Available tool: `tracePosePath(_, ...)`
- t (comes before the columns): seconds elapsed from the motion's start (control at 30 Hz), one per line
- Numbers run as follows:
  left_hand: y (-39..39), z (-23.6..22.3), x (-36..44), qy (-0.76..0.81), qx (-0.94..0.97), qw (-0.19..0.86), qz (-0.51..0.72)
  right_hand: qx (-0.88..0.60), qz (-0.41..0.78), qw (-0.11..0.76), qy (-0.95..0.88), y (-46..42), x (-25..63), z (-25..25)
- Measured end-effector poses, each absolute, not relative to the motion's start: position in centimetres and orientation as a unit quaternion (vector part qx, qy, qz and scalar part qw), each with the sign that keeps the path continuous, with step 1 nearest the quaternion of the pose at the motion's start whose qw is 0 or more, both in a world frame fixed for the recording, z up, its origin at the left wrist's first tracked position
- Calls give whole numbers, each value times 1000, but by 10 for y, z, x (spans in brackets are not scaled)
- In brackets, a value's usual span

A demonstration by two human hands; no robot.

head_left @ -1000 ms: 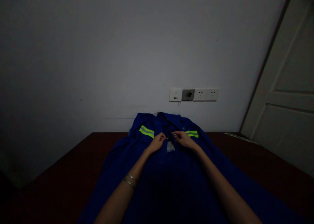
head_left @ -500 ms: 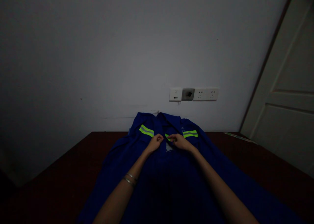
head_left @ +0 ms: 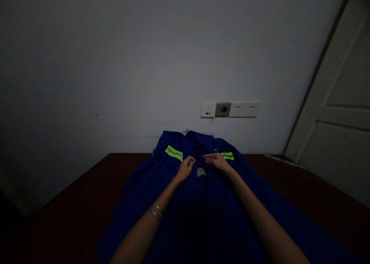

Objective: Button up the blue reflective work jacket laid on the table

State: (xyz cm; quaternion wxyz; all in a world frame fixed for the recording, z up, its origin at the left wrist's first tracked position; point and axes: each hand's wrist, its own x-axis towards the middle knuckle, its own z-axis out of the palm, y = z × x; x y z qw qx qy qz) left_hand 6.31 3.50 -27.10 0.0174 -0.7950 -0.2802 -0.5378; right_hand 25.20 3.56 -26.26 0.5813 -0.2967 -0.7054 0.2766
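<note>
A blue work jacket (head_left: pixel 202 210) with yellow-green reflective stripes (head_left: pixel 174 153) lies spread on a dark brown table (head_left: pixel 83 202), its collar against the wall. Both my arms reach forward over it. My left hand (head_left: pixel 186 166), two thin bangles on its wrist, is closed in a pinch on the jacket's front edge just below the collar. My right hand (head_left: pixel 215 161) is closed on the opposite front edge, a few centimetres away. A small pale label shows between the two hands.
A row of white wall sockets (head_left: pixel 230 109) sits on the grey wall above the jacket. A white panelled door (head_left: pixel 338 113) stands at the right. The room is dim.
The hands stay at the jacket's chest opening with only small shifts. The right hand's fingers have moved slightly, and the view has tilted a little.
</note>
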Motion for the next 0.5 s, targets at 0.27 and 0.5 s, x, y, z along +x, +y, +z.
tracePosePath(0.27,36,-273,63,-304,-798,-7,-520,-282,339,596,-671,39,246,-270)
tracePosePath(0.5,34,-273,53,-309,-855,97,-406,-287,328,593,-677,39,250,-270)
